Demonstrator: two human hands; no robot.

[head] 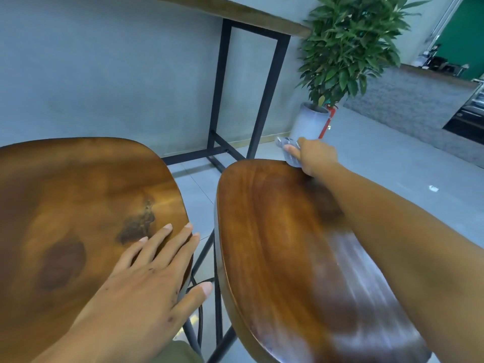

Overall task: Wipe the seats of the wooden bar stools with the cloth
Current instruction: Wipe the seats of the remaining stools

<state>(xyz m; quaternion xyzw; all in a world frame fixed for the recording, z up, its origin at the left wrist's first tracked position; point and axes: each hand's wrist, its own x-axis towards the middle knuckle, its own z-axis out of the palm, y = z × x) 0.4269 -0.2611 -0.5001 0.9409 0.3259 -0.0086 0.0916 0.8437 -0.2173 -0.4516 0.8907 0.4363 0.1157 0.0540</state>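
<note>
Right hand clutches a small grey cloth at the far edge of the glossy curved wooden stool seat; left hand lies flat on the neighbouring seat; overreaching could tip the stool

One head-worn wide-angle view looks forward and down, tilted; two stool seats fill the lower frame at close range; wall and floor recede toward the upper right.
</note>
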